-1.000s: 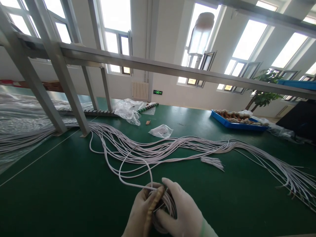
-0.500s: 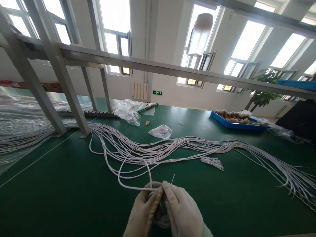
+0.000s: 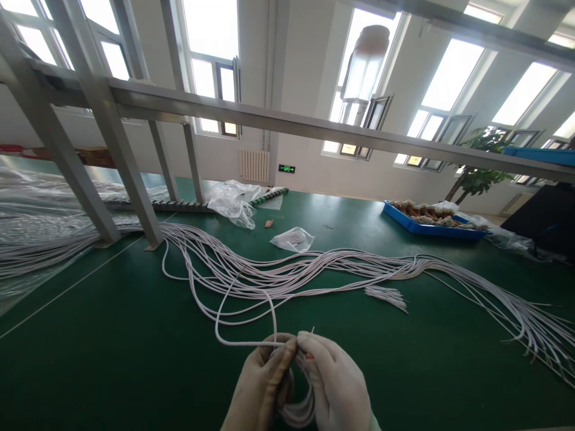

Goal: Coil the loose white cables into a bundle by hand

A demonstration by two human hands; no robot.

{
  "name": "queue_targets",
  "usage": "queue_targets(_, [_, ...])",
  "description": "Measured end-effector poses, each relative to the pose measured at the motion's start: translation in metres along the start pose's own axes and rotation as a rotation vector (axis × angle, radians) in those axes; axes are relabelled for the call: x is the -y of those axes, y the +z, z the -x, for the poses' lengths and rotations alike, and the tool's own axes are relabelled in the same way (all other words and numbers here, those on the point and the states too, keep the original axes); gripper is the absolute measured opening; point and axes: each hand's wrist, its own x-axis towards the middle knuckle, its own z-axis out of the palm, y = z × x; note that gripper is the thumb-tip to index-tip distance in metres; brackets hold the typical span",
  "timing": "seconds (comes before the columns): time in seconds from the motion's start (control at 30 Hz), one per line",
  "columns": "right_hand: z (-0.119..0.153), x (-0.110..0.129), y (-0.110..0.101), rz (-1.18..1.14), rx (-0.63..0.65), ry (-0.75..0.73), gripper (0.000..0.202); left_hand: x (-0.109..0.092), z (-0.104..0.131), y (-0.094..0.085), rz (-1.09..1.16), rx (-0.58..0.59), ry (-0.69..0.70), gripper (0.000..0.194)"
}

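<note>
Green surface (image 3: 112,359) carries a long bundle of white wires (image 3: 314,272) running roughly left-right across the view, fanning out at the far right, well ahead of the hands. One wire from that bundle loops toward the person (image 3: 245,311) and feeds into a small coil (image 3: 299,407) held at the bottom centre. Left hand (image 3: 260,389) and right hand (image 3: 336,389), both gloved, are pressed together and closed on the coil, fingertips meeting at its top where the loose wire enters. Coil sits directly between the hands, touching both; neither is clearly nearer. Coil plane looks roughly upright, facing the camera, though partly hidden by the gloves. A short wire end (image 3: 311,330) sticks up just above the right hand's fingers. Wire is thin, white, flexible, several turns visible; exact count can't be told.
</note>
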Motion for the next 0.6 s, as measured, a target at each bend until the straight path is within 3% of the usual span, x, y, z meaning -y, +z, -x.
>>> queue_targets(0.1, [-0.006,0.005,0.001,-0.136,-0.003,0.075,0.028,-0.004,0.0,-0.002,0.055,0.046,-0.053,0.024])
queue_targets(0.33, [-0.017,0.002,-0.001,-0.318,0.135,0.219,0.026,-0.004,0.002,-0.012,0.142,0.183,-0.022,0.039])
queue_targets(0.6, [-0.024,0.003,0.0,-0.412,0.19,0.354,0.026,0.0,-0.003,-0.011,0.056,0.174,0.004,0.04])
